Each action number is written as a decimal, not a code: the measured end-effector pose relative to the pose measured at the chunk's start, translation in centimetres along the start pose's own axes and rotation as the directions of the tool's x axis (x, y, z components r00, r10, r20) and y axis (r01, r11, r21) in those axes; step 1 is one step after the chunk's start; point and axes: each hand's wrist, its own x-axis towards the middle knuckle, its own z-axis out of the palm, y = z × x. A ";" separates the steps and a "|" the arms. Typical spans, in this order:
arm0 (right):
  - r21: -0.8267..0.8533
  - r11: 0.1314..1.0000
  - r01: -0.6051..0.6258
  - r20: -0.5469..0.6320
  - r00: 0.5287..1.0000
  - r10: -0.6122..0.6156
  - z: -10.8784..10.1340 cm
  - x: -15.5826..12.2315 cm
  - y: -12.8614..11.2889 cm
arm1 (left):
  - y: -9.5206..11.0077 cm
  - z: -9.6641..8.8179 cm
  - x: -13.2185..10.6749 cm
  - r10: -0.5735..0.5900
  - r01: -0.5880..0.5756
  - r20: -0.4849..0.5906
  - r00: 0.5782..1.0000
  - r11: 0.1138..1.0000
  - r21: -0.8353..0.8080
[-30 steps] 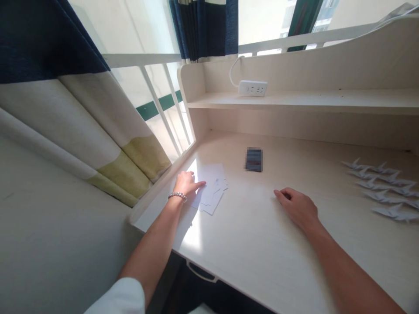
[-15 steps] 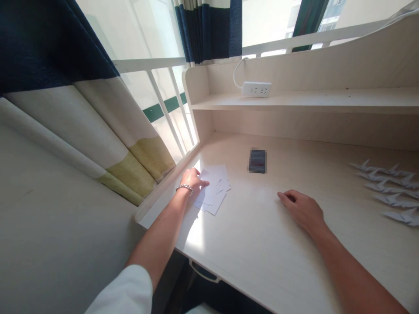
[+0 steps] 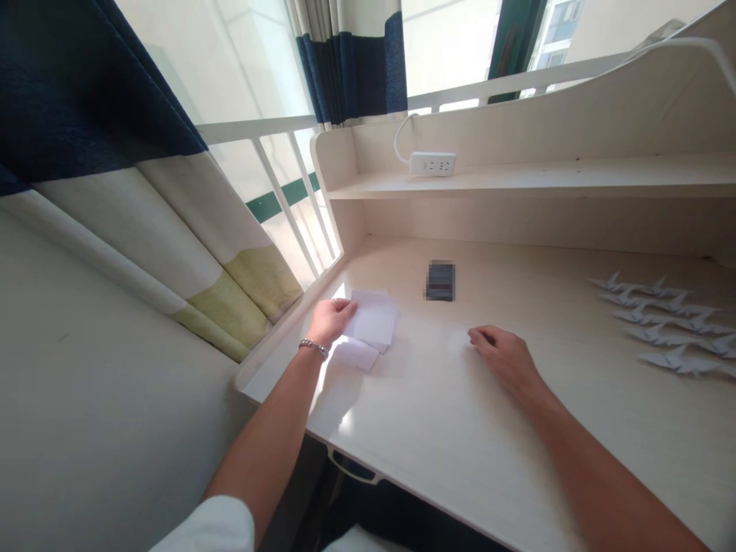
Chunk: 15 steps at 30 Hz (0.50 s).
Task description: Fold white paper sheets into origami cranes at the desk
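Observation:
My left hand point(image 3: 332, 320), with a silver bracelet at the wrist, pinches the left edge of a sheet of white paper point(image 3: 373, 316) and tilts it above the pile. Under it, other loose white sheets point(image 3: 356, 354) lie on the desk at the left. My right hand point(image 3: 501, 354) rests on the desktop to the right of the papers, fingers curled and closed. Whether anything small is between its thumb and forefinger I cannot make out. Rows of folded white paper cranes point(image 3: 678, 360) stand at the right, beyond my right hand.
A dark, blurred-out square object point(image 3: 440, 280) lies near the back of the desk point(image 3: 425, 429). Above it, a white power strip point(image 3: 433, 163) sits on the shelf point(image 3: 517, 178). A striped curtain point(image 3: 189, 253) and a white railing point(image 3: 281, 184) border the left side.
My left hand has closed on a sheet of paper and raised its edge from the pile. My right hand keeps its curled pose. The whole view has shifted slightly.

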 end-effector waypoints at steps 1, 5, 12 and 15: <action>0.097 0.995 -0.001 0.030 1.000 -0.002 0.3 -0.3 -0.6 | 0.5 0.6 -0.7 0.012 -0.011 0.025 1.000 0.999 -0.042; 0.462 0.879 -0.116 0.224 0.974 0.011 1.3 -1.6 -2.6 | 2.5 4.1 -3.0 0.076 -0.052 0.145 0.987 0.985 -0.164; 0.567 0.807 -0.169 0.219 0.974 0.050 1.5 -1.6 -1.9 | 3.6 8.1 -4.2 0.172 -0.147 0.334 0.927 0.984 -0.099; 0.579 0.794 -0.187 0.193 0.977 0.089 1.2 -0.9 -0.9 | 3.4 8.5 -3.0 0.179 -0.199 0.318 0.931 0.980 0.030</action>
